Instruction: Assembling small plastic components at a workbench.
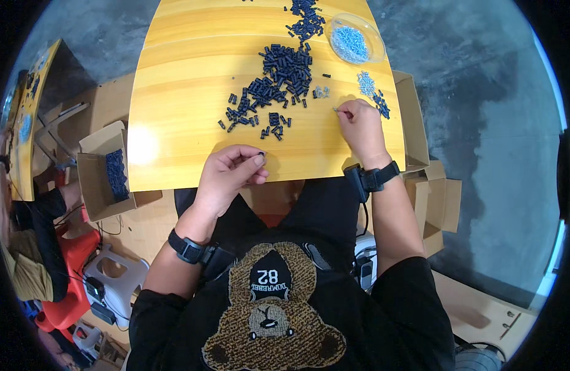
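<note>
- Left hand (229,176) is pinching a small black piece (261,154) between thumb and forefinger, just inside the near edge of the wood-grained surface (186,99).
- Right hand (362,127) is gripping a tiny thin piece (336,110) at its fingertips, nearer the right edge.
- Stubby black cylinders (287,67) are lying heaped mid-surface.
- Clear round bowl (377,48) is holding silvery-blue bits (350,44) beside the right edge.

Smooth, glossy wood-grain tabletop (186,105)

Handling at yellow table (186,93)
Holding small black part (261,154) in left hand (229,173); pinching tiny greyish part (336,110) in right hand (363,128).
</note>
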### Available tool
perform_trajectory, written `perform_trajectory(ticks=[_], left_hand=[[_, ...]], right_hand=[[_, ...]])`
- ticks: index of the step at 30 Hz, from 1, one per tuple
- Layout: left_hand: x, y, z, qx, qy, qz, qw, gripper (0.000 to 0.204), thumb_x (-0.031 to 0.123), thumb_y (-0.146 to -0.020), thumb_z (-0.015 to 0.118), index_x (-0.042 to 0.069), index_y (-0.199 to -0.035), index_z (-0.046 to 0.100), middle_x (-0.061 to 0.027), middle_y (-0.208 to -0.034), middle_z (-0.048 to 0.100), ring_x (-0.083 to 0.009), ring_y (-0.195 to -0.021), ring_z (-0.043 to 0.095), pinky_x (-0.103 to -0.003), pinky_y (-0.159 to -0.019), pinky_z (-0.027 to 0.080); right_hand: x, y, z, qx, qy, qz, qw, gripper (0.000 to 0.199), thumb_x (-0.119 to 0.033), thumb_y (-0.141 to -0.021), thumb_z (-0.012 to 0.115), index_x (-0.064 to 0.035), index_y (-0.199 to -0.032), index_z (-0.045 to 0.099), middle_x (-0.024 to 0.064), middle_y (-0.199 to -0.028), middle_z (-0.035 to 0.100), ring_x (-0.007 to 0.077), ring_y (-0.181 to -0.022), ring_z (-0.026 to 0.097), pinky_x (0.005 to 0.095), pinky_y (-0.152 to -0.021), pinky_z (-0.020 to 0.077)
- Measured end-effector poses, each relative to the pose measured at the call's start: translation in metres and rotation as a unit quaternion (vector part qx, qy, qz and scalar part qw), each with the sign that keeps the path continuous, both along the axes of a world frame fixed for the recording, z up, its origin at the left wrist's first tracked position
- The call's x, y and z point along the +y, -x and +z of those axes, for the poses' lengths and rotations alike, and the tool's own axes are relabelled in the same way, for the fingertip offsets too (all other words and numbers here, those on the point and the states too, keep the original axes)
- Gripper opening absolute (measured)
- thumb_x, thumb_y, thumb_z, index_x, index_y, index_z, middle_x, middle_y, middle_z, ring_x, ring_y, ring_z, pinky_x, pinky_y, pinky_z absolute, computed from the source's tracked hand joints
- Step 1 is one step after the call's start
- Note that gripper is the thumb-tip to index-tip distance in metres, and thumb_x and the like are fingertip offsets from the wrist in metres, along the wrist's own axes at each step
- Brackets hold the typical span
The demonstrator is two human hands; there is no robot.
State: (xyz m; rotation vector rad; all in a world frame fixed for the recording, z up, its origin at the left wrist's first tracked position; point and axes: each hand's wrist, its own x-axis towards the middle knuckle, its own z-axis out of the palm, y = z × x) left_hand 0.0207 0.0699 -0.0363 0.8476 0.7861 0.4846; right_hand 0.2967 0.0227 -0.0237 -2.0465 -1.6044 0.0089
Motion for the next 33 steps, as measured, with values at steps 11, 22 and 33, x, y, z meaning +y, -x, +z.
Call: perform_trajectory(ticks=[11,22,33], left_hand=[[0.0,0.001,-0.003,-0.023,0.009,0.0,1.0,0.017,0.007,-0.086,0.058,-0.002,-0.1,0.056,-0.0094,-0.088,0.062,-0.0156,-0.073,0.062,-0.025,-0.064,0.052],[-0.001,0.002,-0.004,-0.024,-0.002,0.008,1.0,0.017,0.008,-0.086,0.058,-0.002,-0.099,0.057,-0.0094,-0.087,0.062,-0.0153,-0.073,0.062,-0.025,-0.064,0.052],[-0.002,0.002,-0.004,-0.018,-0.006,0.002,1.0,0.017,0.009,-0.086,0.059,-0.002,-0.099,0.058,-0.008,-0.086,0.062,-0.0144,-0.073,0.061,-0.025,-0.064,0.052]], right_hand=[[0.0,-0.016,0.0,0.128,0.013,-0.063,0.99,0.007,-0.006,-0.072,0.062,0.0,-0.071,0.06,0.0121,-0.064,0.059,0.0204,-0.056,0.056,0.0308,-0.055,0.046],[-0.007,-0.018,0.006,0.301,0.021,-0.074,0.951,0.007,-0.007,-0.079,0.062,-0.0005,-0.077,0.064,-0.0001,-0.063,0.059,0.0049,-0.056,0.049,0.0212,-0.053,0.0408],[-0.025,0.003,0.002,0.206,0.058,-0.077,0.974,0.007,-0.005,-0.075,0.061,0.0016,-0.072,0.061,0.0076,-0.059,0.058,0.0102,-0.053,0.053,0.0241,-0.052,0.043]])
